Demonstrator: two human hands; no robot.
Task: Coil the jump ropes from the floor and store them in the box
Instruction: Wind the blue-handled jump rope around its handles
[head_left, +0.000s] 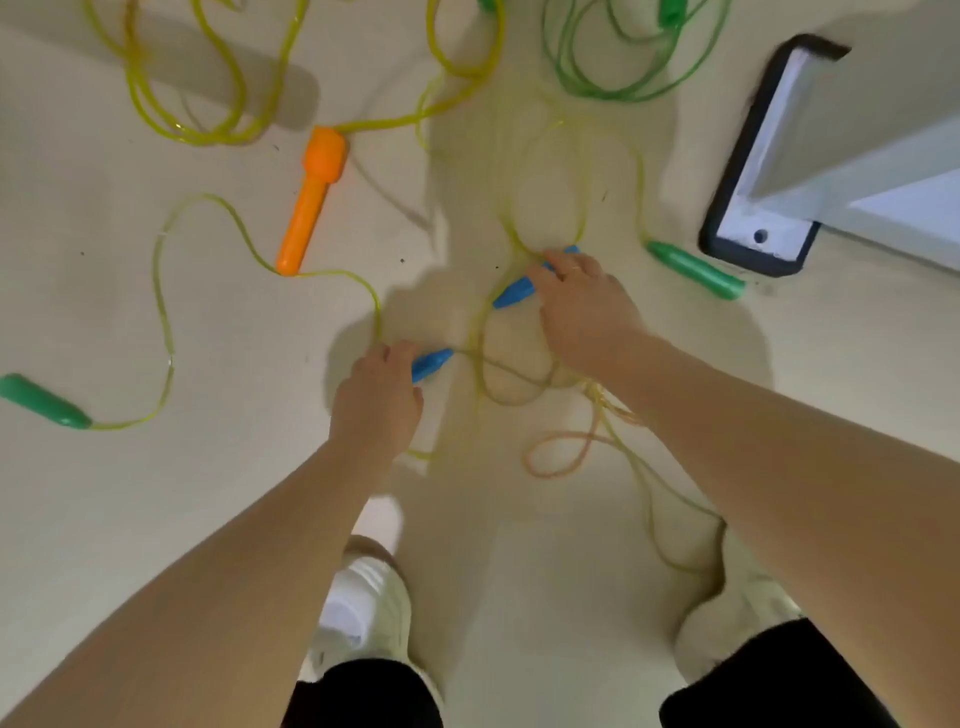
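While both arms reach down to the pale floor, the left hand closes around one blue handle and the right hand grips the other blue handle, slightly farther away. Between and around the hands, their thin translucent yellow cord lies in loose, blurred loops. To the left lie an orange handle and a green handle; another green handle rests right of the right hand, beside a black-edged white post base.
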